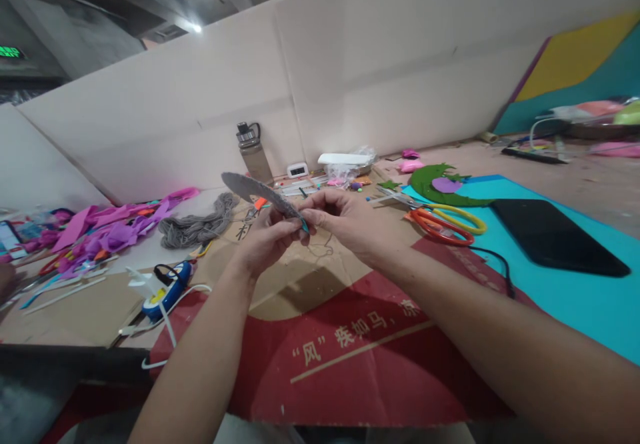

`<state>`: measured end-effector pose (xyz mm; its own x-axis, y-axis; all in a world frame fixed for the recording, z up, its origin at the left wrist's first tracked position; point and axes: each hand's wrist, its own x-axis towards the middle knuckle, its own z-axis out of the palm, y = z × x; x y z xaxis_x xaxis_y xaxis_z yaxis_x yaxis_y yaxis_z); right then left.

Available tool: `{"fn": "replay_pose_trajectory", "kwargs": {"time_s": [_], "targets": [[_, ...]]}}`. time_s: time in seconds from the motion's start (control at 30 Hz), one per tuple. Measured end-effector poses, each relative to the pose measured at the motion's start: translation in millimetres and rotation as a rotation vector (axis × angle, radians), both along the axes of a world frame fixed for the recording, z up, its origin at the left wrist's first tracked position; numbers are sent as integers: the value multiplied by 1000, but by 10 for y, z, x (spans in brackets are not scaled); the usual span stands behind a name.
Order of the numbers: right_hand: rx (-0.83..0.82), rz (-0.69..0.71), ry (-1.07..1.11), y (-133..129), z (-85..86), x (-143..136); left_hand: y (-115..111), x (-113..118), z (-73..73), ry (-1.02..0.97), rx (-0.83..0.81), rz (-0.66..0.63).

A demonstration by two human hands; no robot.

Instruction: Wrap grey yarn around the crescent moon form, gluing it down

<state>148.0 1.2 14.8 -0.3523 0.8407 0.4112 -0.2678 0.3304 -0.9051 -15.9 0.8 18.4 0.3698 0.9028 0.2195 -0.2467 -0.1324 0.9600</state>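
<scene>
A curved grey piece [260,191], with a ring-like shape and a small teal bit at its lower end, is held up above the cardboard. My left hand [273,234] grips it from below, thumb on the near side. The fingers of my right hand [333,214] are pinched together at its lower right end, by the teal bit. A thin grey strand [323,252] hangs beneath the hands. To the left lies a skein of grey yarn [200,221].
Red-and-tan cardboard [350,364] lies underneath. At right are red-handled scissors [440,226], a black phone [557,237] on blue sheets [600,304] and a green crescent [430,184]. At left are a power strip [167,291] and pink-purple scraps [115,231]. A bottle [255,154] stands behind.
</scene>
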Motion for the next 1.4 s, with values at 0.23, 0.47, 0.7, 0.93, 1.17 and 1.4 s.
{"fn": "replay_pose_trajectory", "kwargs": {"time_s": [0.23,0.47,0.7,0.93,1.17,1.4], "targets": [[-57,66,29,29,-28,2,15,-7,-22,-10,-33,-8],[-151,76,140,40,-15,5,69,-37,-81,-103,-114,-51],[46,20,7,-3,-25,-11,70,-39,-84,-171,-68,3],[378,-350,-222,-19,-63,-10,79,18,-114,-99,-15,35],[471,-505,-291,-26,-67,-14,112,28,-127,-10,25,11],[666,-581,-308,26,-130,-2,127,-67,-95,75,95,-34]]}}
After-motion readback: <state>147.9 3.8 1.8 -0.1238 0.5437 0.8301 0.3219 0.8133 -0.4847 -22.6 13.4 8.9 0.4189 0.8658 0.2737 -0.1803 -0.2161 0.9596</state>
